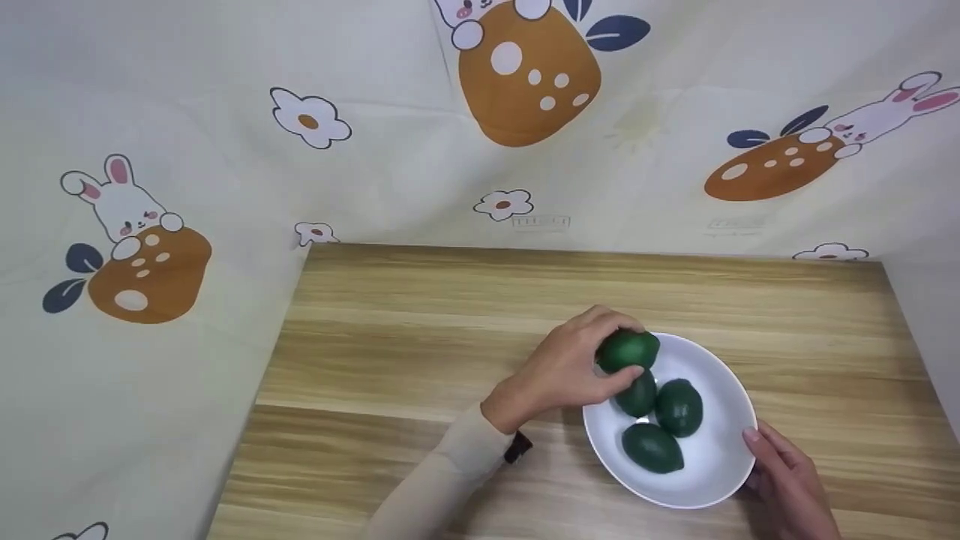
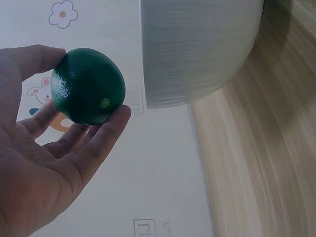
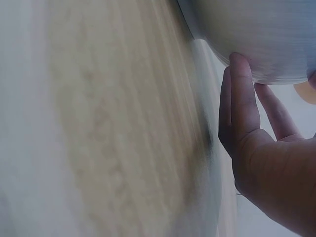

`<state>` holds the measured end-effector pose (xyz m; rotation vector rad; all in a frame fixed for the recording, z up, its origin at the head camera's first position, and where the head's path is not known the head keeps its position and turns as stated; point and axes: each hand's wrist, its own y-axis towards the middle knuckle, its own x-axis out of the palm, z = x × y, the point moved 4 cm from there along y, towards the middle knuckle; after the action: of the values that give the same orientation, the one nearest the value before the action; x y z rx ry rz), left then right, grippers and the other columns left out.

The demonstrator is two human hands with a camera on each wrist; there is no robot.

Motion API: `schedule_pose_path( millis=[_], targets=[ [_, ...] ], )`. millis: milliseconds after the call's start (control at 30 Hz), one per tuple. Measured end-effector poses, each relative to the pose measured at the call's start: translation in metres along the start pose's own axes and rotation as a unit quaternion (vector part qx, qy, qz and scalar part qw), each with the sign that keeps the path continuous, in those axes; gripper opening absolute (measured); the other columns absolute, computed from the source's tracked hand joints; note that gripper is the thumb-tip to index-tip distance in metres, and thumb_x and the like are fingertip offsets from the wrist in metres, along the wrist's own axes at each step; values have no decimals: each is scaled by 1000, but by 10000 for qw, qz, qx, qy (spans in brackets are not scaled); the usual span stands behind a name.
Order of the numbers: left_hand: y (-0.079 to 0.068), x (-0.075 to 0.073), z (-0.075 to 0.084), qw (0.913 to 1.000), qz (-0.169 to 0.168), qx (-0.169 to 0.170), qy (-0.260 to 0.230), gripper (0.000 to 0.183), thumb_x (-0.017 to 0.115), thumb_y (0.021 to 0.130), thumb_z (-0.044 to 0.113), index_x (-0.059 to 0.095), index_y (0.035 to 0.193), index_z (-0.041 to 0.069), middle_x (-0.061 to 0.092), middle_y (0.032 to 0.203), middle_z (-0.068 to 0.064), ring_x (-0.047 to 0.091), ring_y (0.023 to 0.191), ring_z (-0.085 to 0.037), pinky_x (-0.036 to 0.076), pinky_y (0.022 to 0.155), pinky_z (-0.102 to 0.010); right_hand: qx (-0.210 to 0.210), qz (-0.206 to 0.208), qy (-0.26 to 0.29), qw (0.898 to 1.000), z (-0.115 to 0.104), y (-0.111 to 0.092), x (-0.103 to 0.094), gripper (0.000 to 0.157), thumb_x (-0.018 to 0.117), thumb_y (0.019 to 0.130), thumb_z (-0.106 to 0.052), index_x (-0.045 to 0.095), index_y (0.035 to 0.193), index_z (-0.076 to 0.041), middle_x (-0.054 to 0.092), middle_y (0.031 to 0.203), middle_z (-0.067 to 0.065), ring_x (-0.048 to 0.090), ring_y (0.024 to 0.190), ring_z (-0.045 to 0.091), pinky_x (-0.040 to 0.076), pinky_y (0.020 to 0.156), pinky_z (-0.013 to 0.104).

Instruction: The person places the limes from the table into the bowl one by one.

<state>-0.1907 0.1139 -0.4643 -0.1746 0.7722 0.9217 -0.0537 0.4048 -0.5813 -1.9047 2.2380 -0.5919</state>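
In the head view my left hand (image 1: 574, 364) grips a green lime (image 1: 628, 351) between thumb and fingers, above the left rim of a white bowl (image 1: 720, 450). The left wrist view shows this lime (image 2: 88, 86) in the fingertips, beside the bowl's outer wall (image 2: 197, 49). Three more dark green limes lie inside the bowl: one (image 1: 637, 396) partly under the held lime, another (image 1: 679, 407) to its right, and a third (image 1: 652, 448) nearer the front. My right hand (image 1: 791, 476) holds the bowl's right side, thumb at the rim, fingers (image 3: 244, 98) against the outer wall.
The bowl stands on a wood-grain table (image 1: 420, 337). A pale cloth (image 1: 375, 180) printed with rabbits and flowers rises behind the table and along its sides. A small black object (image 1: 517, 448) shows at my left wrist.
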Motion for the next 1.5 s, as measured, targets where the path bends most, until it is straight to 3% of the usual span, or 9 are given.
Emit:
schedule_pose_path(
  millis=[300,600,1100,1500],
  targets=[
    [2,2,5,9982,-234,83,538,46,72,96,41,63,138,24,63,134,4,63,119,-9,52,100,-19,-11,-23,52,10000,0,-1,0,39,47,112,-12,78,119,-35,80,112,-10,77,97,8,65,78,33],
    [4,6,9,9962,-497,131,706,44,69,98,41,62,139,26,61,134,3,61,116,-10,53,94,-18,-18,-83,142,9999,0,0,0,40,47,112,-12,77,120,-36,79,114,-11,77,98,8,65,79,33],
    [5,12,14,9910,-588,167,1195,44,67,99,40,62,140,28,61,135,4,60,120,-11,54,93,-20,158,-171,166,9996,1,3,0,42,45,113,-13,77,116,-39,79,112,-13,76,97,8,65,79,32],
    [5,14,14,9896,-618,163,1286,47,67,99,40,59,144,29,60,136,4,60,122,-12,54,95,-22,129,-218,248,9994,1,4,0,43,45,113,-12,78,117,-38,80,113,-12,77,97,9,66,78,33]
  ],
)
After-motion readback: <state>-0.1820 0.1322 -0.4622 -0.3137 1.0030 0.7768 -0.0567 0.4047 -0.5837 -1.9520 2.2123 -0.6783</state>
